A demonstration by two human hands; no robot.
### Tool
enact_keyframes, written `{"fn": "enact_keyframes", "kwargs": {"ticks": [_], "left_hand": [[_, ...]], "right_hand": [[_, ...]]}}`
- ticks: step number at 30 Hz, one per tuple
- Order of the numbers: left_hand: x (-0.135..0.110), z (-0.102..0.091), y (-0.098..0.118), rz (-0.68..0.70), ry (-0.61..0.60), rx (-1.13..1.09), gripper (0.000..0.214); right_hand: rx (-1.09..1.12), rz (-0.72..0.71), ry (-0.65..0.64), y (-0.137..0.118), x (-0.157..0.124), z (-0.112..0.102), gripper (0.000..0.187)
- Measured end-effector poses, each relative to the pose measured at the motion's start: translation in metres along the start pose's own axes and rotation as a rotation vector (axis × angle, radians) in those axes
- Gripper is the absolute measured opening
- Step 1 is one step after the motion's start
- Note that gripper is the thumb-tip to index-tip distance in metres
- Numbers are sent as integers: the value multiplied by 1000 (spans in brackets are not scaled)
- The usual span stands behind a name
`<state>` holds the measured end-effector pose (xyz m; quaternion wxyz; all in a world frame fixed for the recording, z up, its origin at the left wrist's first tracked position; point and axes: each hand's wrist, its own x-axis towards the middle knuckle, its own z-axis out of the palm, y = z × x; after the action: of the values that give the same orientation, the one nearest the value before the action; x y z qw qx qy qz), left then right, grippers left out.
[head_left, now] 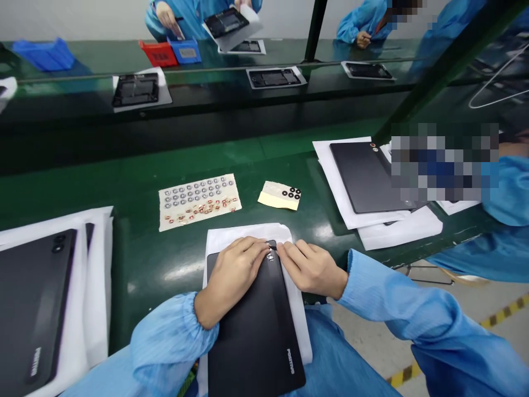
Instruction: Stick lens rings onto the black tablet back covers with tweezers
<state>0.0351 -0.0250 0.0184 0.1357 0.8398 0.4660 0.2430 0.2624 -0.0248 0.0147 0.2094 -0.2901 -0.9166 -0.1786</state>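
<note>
A dark grey tablet [252,331] lies back side up on a white sheet [295,314] in front of me, with a ring-shaped camera opening [270,257] near its top right corner. My left hand [237,273] rests over the tablet's upper part, its fingers closed together and the tips at that corner. What its fingertips hold, if anything, is hidden. From the right, my right hand [309,264] reaches to the same corner, thumb and index finger pinched on a small black piece [273,247] by the camera openings.
Beyond the tablet lie a sheet of ring stickers [198,201] and a smaller sheet with black rings [285,194]. More tablets on white sheets lie left [28,309] and right [363,176]. A raised shelf [198,99] runs behind; co-workers are opposite and at right.
</note>
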Motion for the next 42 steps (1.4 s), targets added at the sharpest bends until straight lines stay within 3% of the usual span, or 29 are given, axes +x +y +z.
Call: {"fn": "enact_keyframes", "kwargs": {"ticks": [4, 7, 10, 12, 15, 18, 21, 24, 27, 31, 35, 38, 40, 42], "left_hand": [[14, -10, -5, -66, -6, 8, 13], [41, -26, -34, -166, 129, 68, 17], [70, -38, -73, -238, 203, 208, 22], [83, -42, -93, -221, 138, 213, 18], [86, -46, -104, -190, 47, 132, 16], [83, -45, -93, -248, 49, 31, 18], [85, -33, -67, -311, 15, -130, 30], [95, -8, -37, -486, -127, -737, 37], [105, 17, -17, -667, -125, -1231, 35], [107, 27, -12, -674, -93, -1245, 35], [102, 25, -17, -623, -115, -1236, 39], [103, 30, -18, -585, -131, -1226, 39], [106, 35, -18, -578, -117, -1213, 38], [110, 37, -18, -594, -88, -1191, 38]], "right_hand": [[169, 290, -63, 17, 6, 5, 22], [106, 438, -204, 42, 19, 8, 27], [-42, 418, -387, 61, 28, 14, 27], [-90, 364, -452, 67, 29, 20, 28], [-93, 337, -435, 68, 24, 28, 27], [-58, 346, -351, 67, 19, 33, 26], [-14, 342, -238, 67, 18, 35, 27], [62, 304, -117, 66, 16, 38, 29], [280, 332, 13, 67, 14, 41, 27], [710, 652, 224, 72, 22, 46, 23], [930, 807, 212, 80, 32, 50, 22], [929, 889, 208, 87, 35, 49, 29], [804, 974, 287, 88, 35, 43, 31], [687, 954, 345, 82, 33, 34, 28]]}}
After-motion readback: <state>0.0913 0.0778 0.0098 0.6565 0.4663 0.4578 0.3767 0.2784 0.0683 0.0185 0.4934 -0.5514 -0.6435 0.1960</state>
